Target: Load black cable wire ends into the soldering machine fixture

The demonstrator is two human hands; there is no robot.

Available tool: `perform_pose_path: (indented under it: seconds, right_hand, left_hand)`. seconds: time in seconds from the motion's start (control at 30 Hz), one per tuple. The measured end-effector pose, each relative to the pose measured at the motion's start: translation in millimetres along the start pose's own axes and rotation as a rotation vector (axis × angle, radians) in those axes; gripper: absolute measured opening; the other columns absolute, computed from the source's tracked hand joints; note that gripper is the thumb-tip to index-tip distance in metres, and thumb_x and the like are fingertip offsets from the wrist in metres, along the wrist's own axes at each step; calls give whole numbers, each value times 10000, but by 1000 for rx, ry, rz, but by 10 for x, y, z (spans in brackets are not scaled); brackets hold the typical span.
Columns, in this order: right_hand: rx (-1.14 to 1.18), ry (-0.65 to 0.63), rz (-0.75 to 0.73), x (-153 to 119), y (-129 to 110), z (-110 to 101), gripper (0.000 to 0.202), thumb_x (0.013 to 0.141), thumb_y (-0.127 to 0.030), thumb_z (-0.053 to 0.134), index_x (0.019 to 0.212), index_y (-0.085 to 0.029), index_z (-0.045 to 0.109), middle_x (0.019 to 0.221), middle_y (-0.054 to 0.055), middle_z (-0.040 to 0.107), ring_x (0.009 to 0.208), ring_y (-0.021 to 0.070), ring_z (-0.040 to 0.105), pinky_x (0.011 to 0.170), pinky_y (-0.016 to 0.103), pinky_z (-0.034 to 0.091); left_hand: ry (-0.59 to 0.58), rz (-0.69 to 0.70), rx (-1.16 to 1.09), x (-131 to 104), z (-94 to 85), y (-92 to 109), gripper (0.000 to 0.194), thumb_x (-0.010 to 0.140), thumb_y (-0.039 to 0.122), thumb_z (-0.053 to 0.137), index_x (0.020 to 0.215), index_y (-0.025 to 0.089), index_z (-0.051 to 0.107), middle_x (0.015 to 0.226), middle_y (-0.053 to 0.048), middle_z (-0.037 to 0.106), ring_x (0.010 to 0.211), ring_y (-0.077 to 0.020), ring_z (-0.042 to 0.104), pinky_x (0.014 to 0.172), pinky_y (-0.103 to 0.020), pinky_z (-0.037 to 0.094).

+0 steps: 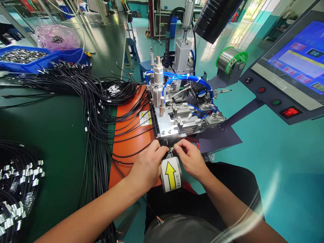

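While the left grip [147, 162] and right grip [191, 159] pinch narrowly, thin coloured wires [172, 149] lie held between them.

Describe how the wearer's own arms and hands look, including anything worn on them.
The left hand and right hand are both ungloved, with no rings, watch or bracelet showing. Both forearms are bare, and no sleeve shows on either. Lower in the view are a dark grey top and black trousers.
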State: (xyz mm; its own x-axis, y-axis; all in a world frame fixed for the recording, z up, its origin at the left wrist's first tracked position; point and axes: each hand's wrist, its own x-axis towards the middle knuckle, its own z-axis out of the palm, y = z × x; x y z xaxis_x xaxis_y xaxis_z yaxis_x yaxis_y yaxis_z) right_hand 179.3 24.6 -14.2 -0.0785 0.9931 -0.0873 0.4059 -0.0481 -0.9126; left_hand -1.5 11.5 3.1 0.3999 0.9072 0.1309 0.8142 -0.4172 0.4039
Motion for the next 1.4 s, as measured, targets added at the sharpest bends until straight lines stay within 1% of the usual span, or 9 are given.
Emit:
perform_pose_path:
  seconds: [0.17, 0.33, 0.47, 0.67, 0.9, 1.2, 1.33, 1.4]
  right_hand:
    - [9, 4, 18, -1, 10, 7, 246, 914, -388, 513, 743, -214, 548, 711, -9, 553, 660, 158, 498, 609, 274, 380]
    - [45, -3, 26, 1, 34, 4, 258, 913, -407, 514, 747, -212, 547, 706, -12, 548, 649, 156, 490, 592, 270, 369]
    - [61, -11, 27, -3, 58, 8, 257, 922, -404, 508, 754, -212, 540, 704, -17, 535, 649, 152, 487, 592, 267, 369]
    - [55, 3, 18, -17, 61, 27, 241, 924, -385, 508, 756, -214, 534, 721, -13, 542, 673, 157, 500, 631, 275, 391]
    - [42, 15, -1, -26, 65, 43, 216, 935, -360, 491, 776, -220, 532, 732, -4, 536, 679, 165, 498, 640, 285, 389]
    - [67, 7, 11, -41, 79, 45, 207, 941, -354, 493, 790, -219, 531, 733, -9, 528, 676, 159, 501, 636, 281, 396]
    - [70, 12, 1, -47, 92, 50, 207, 946, -354, 490, 796, -218, 533, 749, -6, 536, 684, 159, 507, 642, 278, 401]
    - [62, 10, -10, -41, 94, 47, 208, 951, -349, 485, 800, -216, 535, 758, -6, 542, 690, 155, 508, 652, 276, 403]
  left_hand:
    - [-6, 18, 78, 3, 3, 2, 316, 858, 40, 441, 1036, 226, 624, 888, -20, 504, 712, -148, 534, 599, -245, 407]
    - [5, 44, 148, 6, -1, 6, 313, 829, 27, 448, 984, 227, 632, 868, -20, 498, 681, -153, 503, 538, -248, 352]
    - [6, 53, 170, 14, -3, 3, 307, 834, 41, 447, 984, 228, 637, 867, -23, 493, 674, -154, 497, 526, -252, 347]
    - [-7, 66, 159, 21, 5, -2, 264, 861, 88, 444, 978, 226, 637, 865, -29, 498, 687, -147, 503, 550, -238, 397]
    - [-8, 69, 126, 24, 7, -21, 296, 814, 45, 446, 953, 218, 642, 871, -36, 490, 707, -162, 512, 562, -253, 411]
    - [-15, 61, 85, 30, 0, -26, 320, 782, 14, 455, 950, 206, 648, 873, -36, 492, 712, -166, 523, 573, -257, 418]
    - [-20, 55, 82, 33, -8, -21, 331, 803, 18, 457, 986, 210, 655, 870, -34, 502, 712, -160, 528, 581, -249, 429]
    - [-14, 63, 71, 34, -4, -22, 351, 823, 32, 472, 1059, 220, 651, 873, -31, 508, 731, -160, 539, 601, -246, 444]
